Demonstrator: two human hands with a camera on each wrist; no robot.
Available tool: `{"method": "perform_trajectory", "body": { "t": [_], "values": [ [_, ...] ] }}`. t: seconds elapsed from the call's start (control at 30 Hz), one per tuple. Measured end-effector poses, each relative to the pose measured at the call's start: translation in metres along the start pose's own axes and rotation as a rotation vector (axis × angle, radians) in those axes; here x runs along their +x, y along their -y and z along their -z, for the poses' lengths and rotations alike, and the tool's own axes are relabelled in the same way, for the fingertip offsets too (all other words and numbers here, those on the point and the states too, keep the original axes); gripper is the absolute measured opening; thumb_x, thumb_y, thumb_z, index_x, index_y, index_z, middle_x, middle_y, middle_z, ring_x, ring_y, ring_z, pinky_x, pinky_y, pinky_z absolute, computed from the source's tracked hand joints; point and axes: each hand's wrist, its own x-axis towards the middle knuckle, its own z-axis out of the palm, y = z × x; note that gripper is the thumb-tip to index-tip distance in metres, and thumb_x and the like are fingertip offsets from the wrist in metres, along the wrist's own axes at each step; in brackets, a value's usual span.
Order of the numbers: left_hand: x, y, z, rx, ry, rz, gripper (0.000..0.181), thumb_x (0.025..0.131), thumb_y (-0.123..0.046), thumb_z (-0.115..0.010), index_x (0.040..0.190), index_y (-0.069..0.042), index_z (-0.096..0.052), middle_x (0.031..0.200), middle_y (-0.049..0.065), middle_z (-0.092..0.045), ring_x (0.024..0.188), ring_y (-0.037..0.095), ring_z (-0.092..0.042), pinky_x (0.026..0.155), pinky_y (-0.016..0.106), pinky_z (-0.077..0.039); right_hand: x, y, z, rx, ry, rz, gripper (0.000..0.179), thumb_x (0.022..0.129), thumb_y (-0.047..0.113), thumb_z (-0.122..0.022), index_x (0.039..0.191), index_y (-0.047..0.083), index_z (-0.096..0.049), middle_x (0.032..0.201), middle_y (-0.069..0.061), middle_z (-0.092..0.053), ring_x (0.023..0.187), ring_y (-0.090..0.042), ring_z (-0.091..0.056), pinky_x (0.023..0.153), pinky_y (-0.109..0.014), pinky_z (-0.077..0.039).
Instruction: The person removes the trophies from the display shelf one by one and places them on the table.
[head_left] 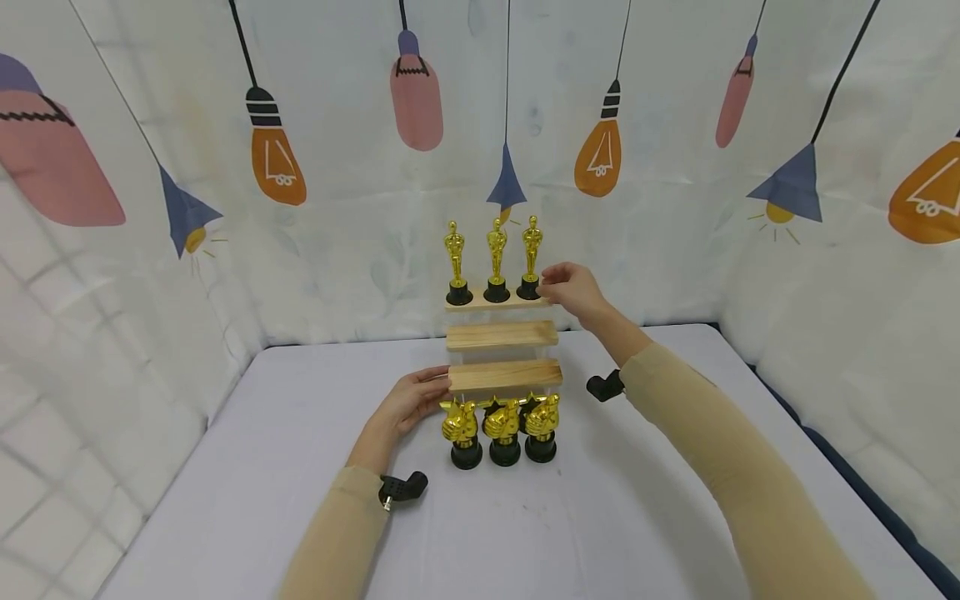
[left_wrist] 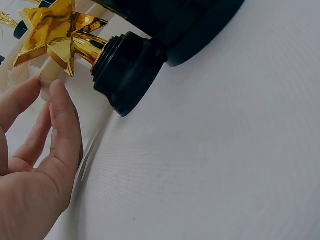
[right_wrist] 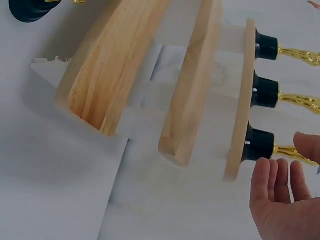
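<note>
A tiered wooden display shelf (head_left: 504,377) stands on the white table. Three golden figure trophies (head_left: 497,250) with black bases stand in a row on its top board. My right hand (head_left: 573,292) is beside the base of the rightmost one; in the right wrist view its thumb and fingers (right_wrist: 260,182) are spread apart near that base. At the lowest board's left end, my left hand (head_left: 412,400) pinches the board's edge with its fingertips, close to a golden star trophy (left_wrist: 55,32). Three golden thumbs-up trophies (head_left: 502,423) stand before the shelf.
More star trophies (head_left: 529,408) are partly hidden behind the front row. The middle board (head_left: 502,334) carries nothing. A fabric backdrop (head_left: 360,250) printed with lamps hangs behind the table (head_left: 622,517), with further walls of it on both sides.
</note>
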Motion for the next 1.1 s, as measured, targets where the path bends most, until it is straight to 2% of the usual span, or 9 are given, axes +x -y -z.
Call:
{"method": "perform_trajectory", "body": {
  "t": [0.13,0.27,0.47,0.77,1.1],
  "values": [
    [-0.001,0.000,-0.001,-0.003,-0.003,-0.002,0.055,0.100,-0.006,-0.068,0.149,0.005,-0.046,0.139,0.025,-0.057,0.109,0.022,-0.068,0.092,0.034,-0.058,0.008,-0.003,-0.005,-0.049,-0.051,-0.011,0.045,0.097,0.008,-0.070,0.136,-0.008,-0.054,0.125,-0.017,-0.057,0.114,-0.031,-0.056,0.099,-0.043,-0.051],
    [0.000,0.000,-0.001,-0.003,0.000,-0.005,0.054,0.100,-0.005,-0.067,0.149,0.005,-0.046,0.140,0.026,-0.056,0.111,0.023,-0.068,0.093,0.034,-0.058,0.014,-0.006,-0.009,-0.029,-0.074,-0.032,0.048,0.097,0.008,-0.071,0.138,-0.007,-0.052,0.132,-0.019,-0.055,0.120,-0.033,-0.054,0.101,-0.045,-0.051],
    [0.000,0.001,-0.001,0.001,0.004,-0.016,0.053,0.101,-0.004,-0.065,0.149,0.007,-0.045,0.139,0.027,-0.057,0.109,0.022,-0.068,0.092,0.033,-0.058,0.019,-0.009,-0.014,0.016,-0.078,-0.040,0.048,0.097,0.007,-0.070,0.139,-0.006,-0.052,0.135,-0.021,-0.053,0.123,-0.036,-0.053,0.103,-0.049,-0.049],
    [0.000,0.002,0.001,-0.004,0.023,-0.028,0.053,0.102,-0.002,-0.063,0.150,0.009,-0.042,0.138,0.027,-0.056,0.103,0.020,-0.070,0.089,0.032,-0.059,0.026,-0.014,-0.017,0.011,-0.098,-0.064,0.047,0.097,0.010,-0.072,0.140,0.000,-0.056,0.140,-0.018,-0.054,0.130,-0.035,-0.050,0.107,-0.046,-0.046],
    [0.001,0.002,0.001,-0.016,0.010,-0.022,0.052,0.101,-0.002,-0.065,0.149,0.007,-0.045,0.136,0.026,-0.058,0.102,0.020,-0.070,0.089,0.031,-0.059,0.028,-0.016,-0.021,-0.002,-0.089,-0.069,0.049,0.099,0.015,-0.071,0.143,0.001,-0.056,0.144,-0.018,-0.052,0.133,-0.035,-0.048,0.110,-0.047,-0.044]
  ]
}}
